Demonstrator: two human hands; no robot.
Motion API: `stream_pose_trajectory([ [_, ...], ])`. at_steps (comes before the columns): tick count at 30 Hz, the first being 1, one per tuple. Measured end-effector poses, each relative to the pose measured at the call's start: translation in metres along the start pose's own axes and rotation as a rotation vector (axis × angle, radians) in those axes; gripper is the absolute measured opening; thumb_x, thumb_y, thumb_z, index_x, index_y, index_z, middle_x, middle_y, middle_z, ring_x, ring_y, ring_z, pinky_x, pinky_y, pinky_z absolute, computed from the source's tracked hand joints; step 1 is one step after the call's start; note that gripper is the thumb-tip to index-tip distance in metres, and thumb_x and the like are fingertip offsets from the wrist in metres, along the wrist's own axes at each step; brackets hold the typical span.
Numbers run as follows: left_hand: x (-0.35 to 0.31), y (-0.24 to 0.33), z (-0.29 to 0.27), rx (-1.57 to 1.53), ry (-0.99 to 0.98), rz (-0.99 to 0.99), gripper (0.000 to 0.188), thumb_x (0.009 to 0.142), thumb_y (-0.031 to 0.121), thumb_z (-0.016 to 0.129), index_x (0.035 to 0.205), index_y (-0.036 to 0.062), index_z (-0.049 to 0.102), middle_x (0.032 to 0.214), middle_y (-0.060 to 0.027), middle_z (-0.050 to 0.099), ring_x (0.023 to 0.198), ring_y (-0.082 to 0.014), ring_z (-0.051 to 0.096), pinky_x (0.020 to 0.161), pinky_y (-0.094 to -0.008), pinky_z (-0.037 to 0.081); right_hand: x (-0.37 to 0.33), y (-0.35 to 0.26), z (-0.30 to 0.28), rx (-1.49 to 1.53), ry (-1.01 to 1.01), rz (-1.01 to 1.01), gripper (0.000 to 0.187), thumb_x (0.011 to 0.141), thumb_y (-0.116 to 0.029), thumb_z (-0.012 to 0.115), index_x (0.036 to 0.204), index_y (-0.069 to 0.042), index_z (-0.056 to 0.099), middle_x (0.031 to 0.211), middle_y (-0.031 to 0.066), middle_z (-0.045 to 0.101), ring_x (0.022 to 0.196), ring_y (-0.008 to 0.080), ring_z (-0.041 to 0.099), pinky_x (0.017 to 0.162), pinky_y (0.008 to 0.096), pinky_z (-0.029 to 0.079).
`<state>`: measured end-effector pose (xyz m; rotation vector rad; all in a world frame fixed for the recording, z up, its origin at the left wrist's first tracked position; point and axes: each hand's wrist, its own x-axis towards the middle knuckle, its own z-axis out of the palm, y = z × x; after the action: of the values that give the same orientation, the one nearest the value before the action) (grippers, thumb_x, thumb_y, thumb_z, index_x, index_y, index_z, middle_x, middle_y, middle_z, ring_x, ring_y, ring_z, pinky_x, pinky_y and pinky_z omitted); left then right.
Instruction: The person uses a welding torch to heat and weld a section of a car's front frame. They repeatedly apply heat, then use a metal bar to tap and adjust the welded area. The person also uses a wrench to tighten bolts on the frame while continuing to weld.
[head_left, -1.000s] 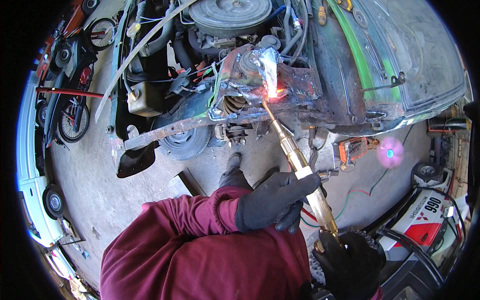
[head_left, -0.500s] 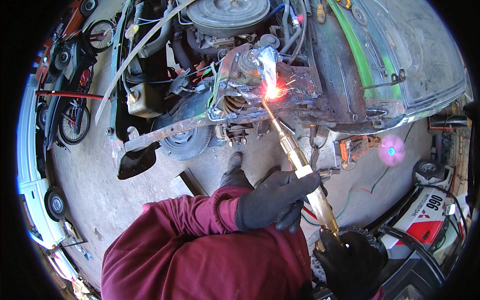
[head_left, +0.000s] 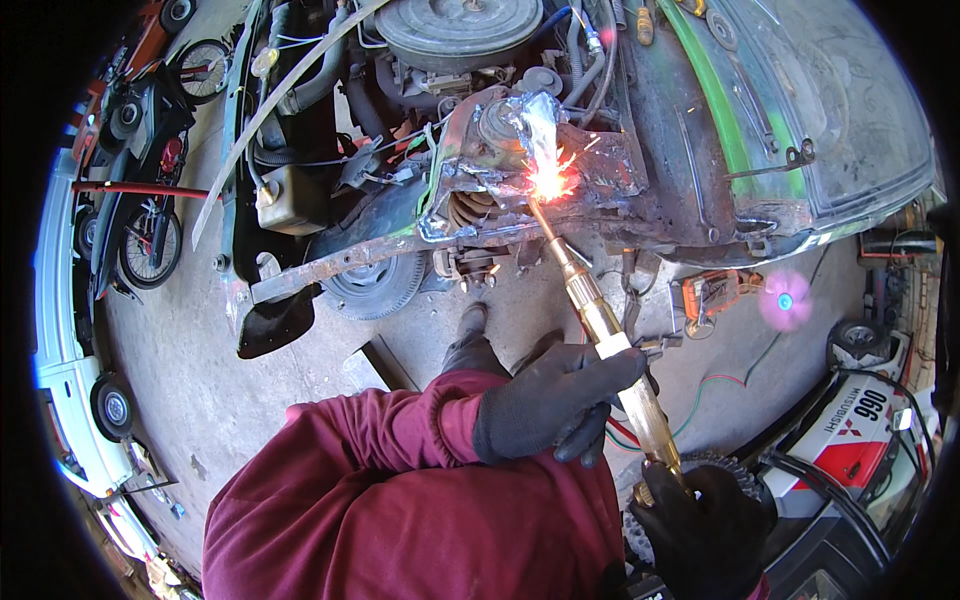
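Observation:
A brass cutting torch (head_left: 605, 330) runs from the lower right up to a rusty metal panel (head_left: 600, 170) on a stripped vehicle. Bright sparks (head_left: 548, 182) glow at its tip on the panel. My left hand (head_left: 550, 400), in a black glove below a dark red sleeve, grips the torch barrel at mid-length. My right hand (head_left: 700, 515), also in a black glove, holds the torch's rear end near the lower edge.
An open engine bay with a round air filter cover (head_left: 455, 30) lies above the panel. A rusty frame rail (head_left: 340, 265) sticks out left. An orange tool (head_left: 715, 292) lies on the concrete floor. Motorcycles (head_left: 150, 210) stand at left, a white vehicle (head_left: 70, 390) beyond.
The sparks at the torch tip have grown brighter and spread wider. Both hands keep the same grip on the torch.

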<state>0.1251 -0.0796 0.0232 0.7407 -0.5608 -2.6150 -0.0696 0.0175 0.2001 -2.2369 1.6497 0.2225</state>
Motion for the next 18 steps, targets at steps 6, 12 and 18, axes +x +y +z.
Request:
stream_pose_trajectory([
  [6, 0.001, 0.001, 0.003, 0.007, 0.013, -0.02, 0.062, 0.114, 0.058, 0.054, 0.092, 0.0009, 0.062, 0.05, -0.0083, 0.056, 0.04, -0.0187, 0.057, 0.048, -0.0352, 0.056, -0.002, -0.002, 0.003, 0.01, 0.025, 0.064, 0.042, 0.097, -0.032, 0.085, 0.137, -0.021, 0.075, 0.101, 0.0065, 0.066, 0.075, 0.0242, 0.068, 0.059, 0.0399, 0.052],
  [12, 0.0, 0.004, 0.005, 0.016, 0.054, -0.051, 0.06, 0.114, 0.056, 0.056, 0.091, 0.0012, 0.063, 0.051, -0.009, 0.056, 0.039, -0.0191, 0.056, 0.047, -0.0348, 0.056, -0.006, -0.002, 0.01, 0.03, 0.034, 0.113, 0.042, 0.097, -0.033, 0.085, 0.136, -0.023, 0.075, 0.103, 0.0053, 0.068, 0.073, 0.0243, 0.069, 0.058, 0.0406, 0.053],
  [18, 0.0, 0.005, 0.006, 0.034, 0.067, -0.051, 0.066, 0.114, 0.058, 0.056, 0.081, 0.0018, 0.06, 0.049, -0.0102, 0.055, 0.04, -0.0201, 0.057, 0.049, -0.036, 0.057, -0.008, -0.001, 0.011, 0.026, 0.03, 0.11, 0.043, 0.096, -0.034, 0.085, 0.137, -0.024, 0.075, 0.104, 0.0051, 0.068, 0.074, 0.0246, 0.069, 0.058, 0.0413, 0.053],
])
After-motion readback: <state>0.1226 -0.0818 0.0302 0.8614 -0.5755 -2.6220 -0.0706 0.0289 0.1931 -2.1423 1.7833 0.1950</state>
